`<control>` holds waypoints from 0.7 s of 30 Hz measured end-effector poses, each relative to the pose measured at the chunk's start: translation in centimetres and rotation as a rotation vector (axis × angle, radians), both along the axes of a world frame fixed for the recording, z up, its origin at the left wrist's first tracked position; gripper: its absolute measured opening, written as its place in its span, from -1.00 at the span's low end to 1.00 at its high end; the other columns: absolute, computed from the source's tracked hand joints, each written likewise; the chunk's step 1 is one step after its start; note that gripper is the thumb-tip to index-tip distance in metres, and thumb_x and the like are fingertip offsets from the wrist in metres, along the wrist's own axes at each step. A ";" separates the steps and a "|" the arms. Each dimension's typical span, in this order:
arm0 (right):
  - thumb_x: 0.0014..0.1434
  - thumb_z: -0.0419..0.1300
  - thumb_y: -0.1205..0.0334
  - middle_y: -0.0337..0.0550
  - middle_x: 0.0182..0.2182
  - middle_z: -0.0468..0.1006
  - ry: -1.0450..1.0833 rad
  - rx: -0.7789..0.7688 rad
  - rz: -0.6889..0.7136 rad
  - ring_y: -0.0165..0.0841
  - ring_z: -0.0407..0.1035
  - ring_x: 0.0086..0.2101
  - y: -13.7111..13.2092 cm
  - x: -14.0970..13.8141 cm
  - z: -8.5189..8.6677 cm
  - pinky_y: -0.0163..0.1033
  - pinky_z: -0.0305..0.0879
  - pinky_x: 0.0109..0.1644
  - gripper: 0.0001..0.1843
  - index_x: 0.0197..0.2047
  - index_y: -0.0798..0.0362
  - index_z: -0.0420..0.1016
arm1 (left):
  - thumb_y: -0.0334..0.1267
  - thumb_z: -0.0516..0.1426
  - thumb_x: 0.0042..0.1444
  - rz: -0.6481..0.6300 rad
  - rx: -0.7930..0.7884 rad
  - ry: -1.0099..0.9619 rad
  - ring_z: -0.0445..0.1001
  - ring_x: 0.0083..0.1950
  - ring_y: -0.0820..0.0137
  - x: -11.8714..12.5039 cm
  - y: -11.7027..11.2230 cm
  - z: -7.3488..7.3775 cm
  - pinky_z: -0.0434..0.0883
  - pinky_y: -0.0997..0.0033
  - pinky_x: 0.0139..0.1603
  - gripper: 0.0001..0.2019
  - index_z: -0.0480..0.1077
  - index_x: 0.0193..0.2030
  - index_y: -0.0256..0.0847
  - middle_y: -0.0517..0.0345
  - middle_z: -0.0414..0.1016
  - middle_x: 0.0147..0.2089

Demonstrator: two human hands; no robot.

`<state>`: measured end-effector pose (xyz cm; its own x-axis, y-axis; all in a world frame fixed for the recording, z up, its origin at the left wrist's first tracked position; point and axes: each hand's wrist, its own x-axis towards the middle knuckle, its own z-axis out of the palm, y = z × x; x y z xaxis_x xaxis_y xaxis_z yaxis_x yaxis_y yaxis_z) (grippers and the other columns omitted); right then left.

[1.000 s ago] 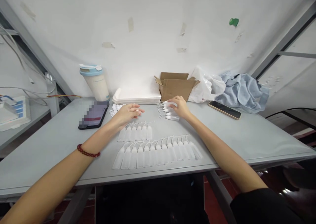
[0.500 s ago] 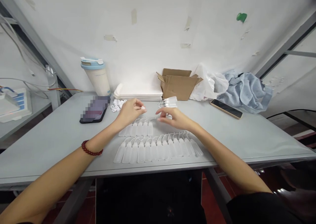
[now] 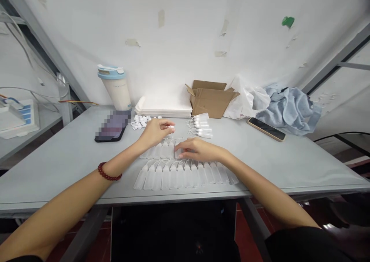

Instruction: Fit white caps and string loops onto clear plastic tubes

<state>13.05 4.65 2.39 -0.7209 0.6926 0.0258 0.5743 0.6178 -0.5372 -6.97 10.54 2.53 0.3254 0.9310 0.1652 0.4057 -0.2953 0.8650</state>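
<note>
My left hand (image 3: 156, 133) is closed in a pinch above the far row, holding a small white cap (image 3: 171, 127) between thumb and fingers. My right hand (image 3: 198, 149) reaches down to the right end of that row, its thumb and index finger around a translucent plastic bottle (image 3: 177, 152); the fingers hide part of it. Several similar bottles (image 3: 156, 151) with thin white loops lie to its left. Nearer the front edge runs a longer row of bottles (image 3: 173, 176). Loose white caps (image 3: 140, 121) are heaped behind my left hand.
Several looped bottles (image 3: 201, 126) lie farther back. A blurred phone (image 3: 112, 127), a cup (image 3: 117, 90), a white stack (image 3: 163, 108), a cardboard box (image 3: 212, 102), a plastic bag (image 3: 245, 98), another phone (image 3: 266, 129) and blue cloth (image 3: 291, 110) surround the work area.
My right hand has moved left and towards me, down onto the end bottle of the far row. My left hand keeps its cap and has barely shifted.
</note>
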 end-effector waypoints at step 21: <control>0.25 0.13 0.20 -0.26 -0.42 0.44 0.286 0.162 -0.212 -0.44 0.26 -0.41 1.0 1.2 0.0 -0.31 0.15 -0.28 -0.89 -0.28 0.04 0.40 | -0.20 0.36 -0.17 -0.081 -0.298 -0.298 0.55 -0.17 0.32 0.1 0.0 -0.4 0.40 0.23 0.04 -0.67 0.56 -0.21 -0.26 0.07 0.62 -0.27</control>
<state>14.23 5.65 2.39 -0.5104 0.7955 0.3266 0.5390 0.5918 -0.5993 -6.87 10.52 2.17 0.3784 0.9256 -0.0091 0.1110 -0.0356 0.9932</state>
